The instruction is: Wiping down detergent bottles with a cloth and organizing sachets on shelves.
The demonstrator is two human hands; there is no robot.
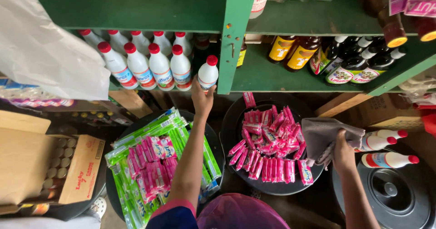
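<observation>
A: Head view, left hand (202, 98). Status?

B: It reaches up to the green shelf (136, 4) and closes around the lower body of a white plastic bottle with a red cap (208, 73). The bottle stands upright at the shelf's front edge, just right of a row of identical bottles (150, 61) and close to the green upright post (234, 38).

A: Handling properties of that bottle?

B: Judged from its look: rigid moulded plastic, smooth and possibly slippery, moderately heavy if full. Grip it around the waist below the label, as the hand does now; the narrow neck under the cap is a second hold point.

A: Right hand (343, 152)?

B: It is closed on a grey cloth (323, 136), bunched and hanging loose. The cloth is soft and light and needs only a pinch grip.

A: Surroundings?

B: Three more white bottles (386, 149) lie on their sides on a black lid (390, 192) beside the right hand. A black basin (236, 120) holds pink sachets (272, 142); another holds green and pink sachet strips (150, 165). Dark bottles (345, 56) stand on the right-hand shelf, and a cardboard box of cans (59, 161) sits at far left.
</observation>
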